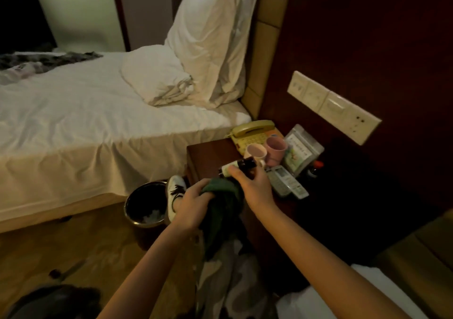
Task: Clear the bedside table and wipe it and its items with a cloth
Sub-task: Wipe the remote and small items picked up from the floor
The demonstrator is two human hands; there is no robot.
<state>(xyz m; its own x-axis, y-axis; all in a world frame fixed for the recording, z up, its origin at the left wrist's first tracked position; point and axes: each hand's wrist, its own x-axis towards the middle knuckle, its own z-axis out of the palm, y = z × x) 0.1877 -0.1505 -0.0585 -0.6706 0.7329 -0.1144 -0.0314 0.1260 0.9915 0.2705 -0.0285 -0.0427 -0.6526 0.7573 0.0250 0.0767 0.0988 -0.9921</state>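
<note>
My right hand [255, 186] grips a small dark bottle [245, 165] with a pale label, held on its side just above the front of the dark wooden bedside table [208, 156]. My left hand [193, 203] holds a bunched dark green cloth [220, 205] right below the bottle, touching it. On the table stand a yellow telephone [252, 132], two pink mugs [275, 150], a clear packet [300, 153] and two remote controls [286, 182]. A small red-capped item [316, 167] stands behind the packet.
A bed with white sheet [85, 122] and two pillows [196, 56] lies left of the table. A round bin [144, 205] and a white shoe [175, 193] sit on the floor beside it. A switch panel [333, 105] is on the dark wall.
</note>
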